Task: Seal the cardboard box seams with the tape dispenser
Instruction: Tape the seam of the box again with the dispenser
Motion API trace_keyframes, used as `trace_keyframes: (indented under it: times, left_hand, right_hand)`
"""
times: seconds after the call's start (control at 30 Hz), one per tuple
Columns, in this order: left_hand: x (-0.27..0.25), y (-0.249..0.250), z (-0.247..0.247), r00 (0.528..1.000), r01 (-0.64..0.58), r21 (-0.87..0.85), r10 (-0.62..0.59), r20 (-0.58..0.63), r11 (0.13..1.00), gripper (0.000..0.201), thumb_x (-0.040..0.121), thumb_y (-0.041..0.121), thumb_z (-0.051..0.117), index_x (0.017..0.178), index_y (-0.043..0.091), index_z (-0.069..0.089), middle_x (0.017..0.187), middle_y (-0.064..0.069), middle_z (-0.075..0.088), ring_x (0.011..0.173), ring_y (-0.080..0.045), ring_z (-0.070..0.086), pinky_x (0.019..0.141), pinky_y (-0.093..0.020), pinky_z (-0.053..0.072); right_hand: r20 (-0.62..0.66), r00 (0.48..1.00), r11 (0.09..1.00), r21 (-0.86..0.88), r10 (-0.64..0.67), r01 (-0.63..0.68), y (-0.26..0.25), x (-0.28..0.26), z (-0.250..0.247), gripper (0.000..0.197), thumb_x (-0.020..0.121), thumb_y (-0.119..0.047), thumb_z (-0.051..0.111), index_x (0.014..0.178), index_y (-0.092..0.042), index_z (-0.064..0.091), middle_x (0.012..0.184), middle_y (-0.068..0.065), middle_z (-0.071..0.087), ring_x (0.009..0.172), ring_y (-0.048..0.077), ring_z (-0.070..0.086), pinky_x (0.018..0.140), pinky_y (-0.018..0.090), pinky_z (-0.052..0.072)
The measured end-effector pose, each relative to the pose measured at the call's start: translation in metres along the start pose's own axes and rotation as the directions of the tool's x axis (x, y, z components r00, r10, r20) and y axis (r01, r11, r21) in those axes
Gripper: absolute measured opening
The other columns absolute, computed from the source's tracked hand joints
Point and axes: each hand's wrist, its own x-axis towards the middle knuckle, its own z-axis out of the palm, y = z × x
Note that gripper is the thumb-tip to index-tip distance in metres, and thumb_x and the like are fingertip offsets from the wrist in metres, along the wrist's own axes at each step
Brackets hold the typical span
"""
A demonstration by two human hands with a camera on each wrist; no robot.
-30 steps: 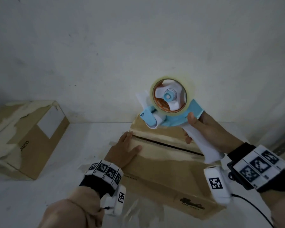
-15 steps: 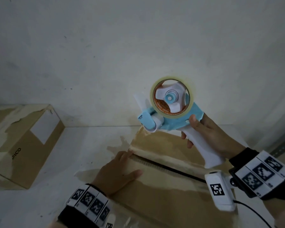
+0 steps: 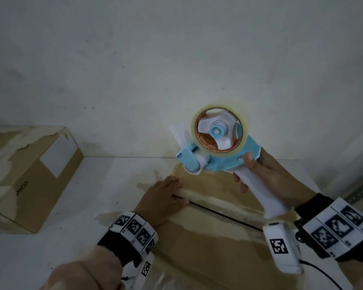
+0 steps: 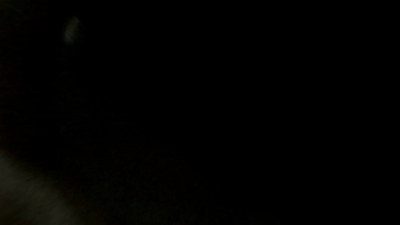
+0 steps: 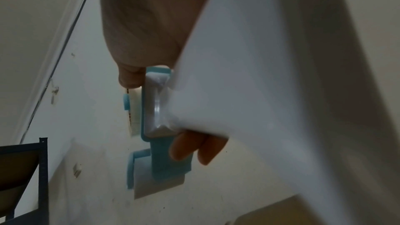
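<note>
A brown cardboard box [image 3: 208, 243] lies in front of me on the white table [image 3: 50, 243], its two top flaps meeting along a dark seam [image 3: 222, 214] with torn old tape along it. My left hand [image 3: 161, 197] lies flat on the left end of the flaps, fingers straight across the seam. My right hand [image 3: 266, 176] grips the white handle of a blue tape dispenser [image 3: 220, 151] with a clear tape roll, held in the air above the box's far edge. In the right wrist view the handle [image 5: 270, 109] fills the frame with fingers [image 5: 194, 146] curled round it. The left wrist view is dark.
A second cardboard box [image 3: 27, 176] with torn tape and a white label sits at the left against the white wall [image 3: 155, 70]. A dark shelf frame [image 5: 23, 177] shows at the lower left of the right wrist view. A black cable [image 3: 323, 273] trails from my right wrist.
The dispenser has stayed lifted above the far end of the box, tilting slightly. My left hand slid a little along the left end of the seam and stays flat on the flaps.
</note>
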Motion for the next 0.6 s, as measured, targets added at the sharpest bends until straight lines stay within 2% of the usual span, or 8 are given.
trace_keyframes:
  times: [0.1, 0.2, 0.3, 0.4, 0.43, 0.5, 0.53, 0.6]
  left_hand:
    - [-0.002, 0.003, 0.001, 0.998, -0.011, 0.019, 0.012, -0.065, 1.000, 0.056, 0.091, 0.052, 0.038, 0.137, 0.021, 0.038, 0.145, 0.008, 0.032, 0.128, -0.017, 0.040, 0.104, -0.026, 0.030]
    - [-0.003, 0.000, 0.001, 0.987, -0.050, 0.021, 0.052, -0.152, 0.999, 0.068, 0.081, 0.059, 0.020, 0.126, 0.019, 0.053, 0.135, 0.003, 0.049, 0.121, -0.021, 0.051, 0.096, -0.033, 0.041]
    - [-0.008, -0.001, -0.004, 0.961, -0.077, -0.016, 0.070, -0.267, 0.997, 0.061, 0.085, 0.049, 0.020, 0.117, 0.015, 0.060, 0.126, -0.003, 0.057, 0.111, -0.025, 0.058, 0.087, -0.038, 0.048]
    - [-0.017, 0.011, -0.025, 0.940, -0.068, -0.196, -0.003, -0.341, 0.978, 0.061, 0.089, 0.050, 0.018, 0.119, 0.015, 0.058, 0.120, 0.005, 0.055, 0.102, -0.014, 0.057, 0.087, -0.028, 0.045]
    - [-0.020, 0.015, -0.032, 0.935, -0.078, -0.284, -0.029, -0.354, 0.956, 0.051, 0.094, 0.047, 0.023, 0.116, 0.018, 0.058, 0.111, 0.008, 0.056, 0.096, -0.009, 0.057, 0.085, -0.024, 0.044]
    - [-0.025, 0.023, -0.046, 0.935, -0.106, -0.452, -0.066, -0.349, 0.886, 0.030, 0.097, 0.040, 0.029, 0.096, 0.028, 0.058, 0.092, 0.014, 0.060, 0.081, -0.003, 0.059, 0.075, -0.018, 0.044]
    - [-0.027, 0.027, -0.052, 0.937, -0.119, -0.534, -0.084, -0.340, 0.837, 0.030, 0.097, 0.040, 0.029, 0.088, 0.030, 0.056, 0.086, 0.015, 0.062, 0.075, -0.001, 0.061, 0.068, -0.014, 0.045]
    - [-0.028, 0.034, -0.061, 0.947, -0.125, -0.708, -0.128, -0.293, 0.695, 0.034, 0.099, 0.031, 0.026, 0.086, 0.028, 0.057, 0.083, 0.009, 0.067, 0.069, -0.001, 0.064, 0.061, -0.015, 0.047]
  right_hand:
    - [0.005, 1.000, 1.000, -0.002, -0.025, 0.025, -0.001, -0.001, 0.002, 0.087, 0.061, -0.079, 0.055, 0.108, -0.006, 0.046, 0.070, -0.003, 0.063, 0.055, 0.009, 0.059, 0.049, 0.026, 0.050]
    - [0.013, 0.999, 0.999, -0.006, -0.040, 0.040, -0.003, -0.003, 0.003, 0.088, 0.062, -0.078, 0.054, 0.108, -0.004, 0.045, 0.070, -0.003, 0.062, 0.056, 0.009, 0.058, 0.049, 0.026, 0.050]
    - [0.023, 0.997, 0.998, 0.005, -0.068, 0.068, -0.007, -0.005, 0.003, 0.088, 0.064, -0.077, 0.054, 0.109, -0.002, 0.044, 0.070, -0.002, 0.062, 0.055, 0.011, 0.057, 0.049, 0.027, 0.050]
    - [0.038, 0.994, 0.994, 0.032, -0.106, 0.105, -0.009, -0.006, 0.004, 0.082, 0.069, -0.072, 0.055, 0.109, -0.001, 0.044, 0.073, -0.002, 0.062, 0.057, 0.013, 0.058, 0.049, 0.029, 0.050]
    - [0.034, 0.992, 0.992, 0.045, -0.122, 0.120, -0.008, -0.006, 0.005, 0.080, 0.072, -0.070, 0.054, 0.111, -0.001, 0.043, 0.075, -0.001, 0.062, 0.060, 0.015, 0.059, 0.050, 0.030, 0.051]
    - [0.022, 0.988, 0.986, 0.070, -0.153, 0.151, -0.006, -0.005, 0.007, 0.077, 0.077, -0.065, 0.054, 0.115, 0.001, 0.042, 0.087, 0.007, 0.062, 0.072, 0.022, 0.062, 0.051, 0.033, 0.052]
    - [0.022, 0.985, 0.983, 0.076, -0.170, 0.168, -0.005, -0.005, 0.009, 0.075, 0.079, -0.063, 0.053, 0.117, 0.001, 0.041, 0.094, 0.011, 0.061, 0.077, 0.025, 0.061, 0.052, 0.035, 0.053]
    - [0.034, 0.980, 0.979, 0.065, -0.196, 0.194, -0.003, -0.004, 0.011, 0.069, 0.082, -0.061, 0.051, 0.119, -0.003, 0.040, 0.101, 0.013, 0.058, 0.077, 0.023, 0.060, 0.055, 0.037, 0.053]
